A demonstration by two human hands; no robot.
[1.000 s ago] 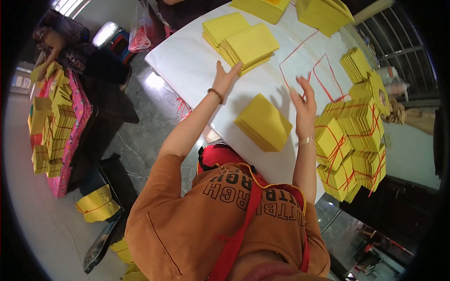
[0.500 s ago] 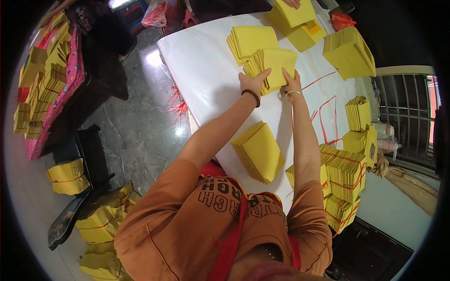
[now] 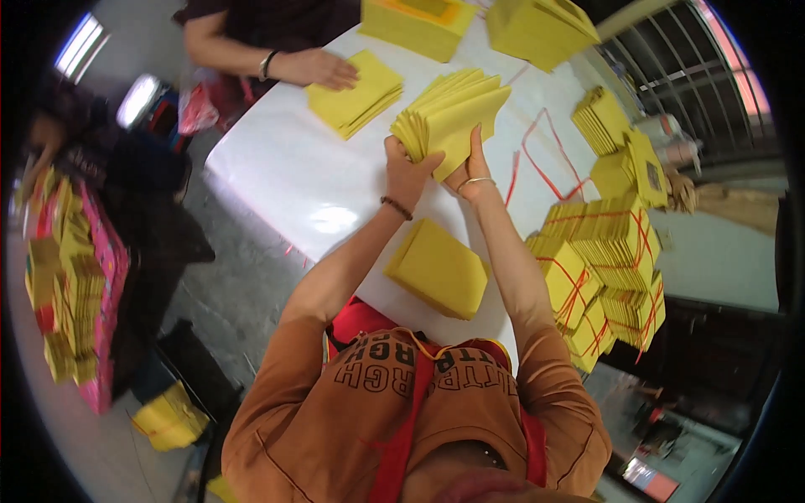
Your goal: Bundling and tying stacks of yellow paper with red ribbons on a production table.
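Note:
Between my two hands I hold a thick stack of yellow folded paper (image 3: 457,109), its sheets fanned out at the top left. My left hand (image 3: 409,172) grips the stack's lower left side, a beaded bracelet on that wrist. My right hand (image 3: 471,172) is closed round its lower right side, with a pale bangle at the wrist. Nearer to me, another yellow folded stack (image 3: 440,268) lies on the white table (image 3: 277,180). A flatter yellow stack (image 3: 356,92) lies left of the held one, under a co-worker's hand (image 3: 327,69).
Bundles of yellow paper tied with red string (image 3: 595,277) are piled at the right. Loose red string (image 3: 545,159) lies on the table. Yellow box-shaped pieces (image 3: 541,33) stand at the far edge. More yellow stacks (image 3: 80,289) sit on a pink-covered surface at left.
My hands have lifted the fanned stack off the table and tilted it. A co-worker's hand now rests on the stack left behind. The whole view has turned.

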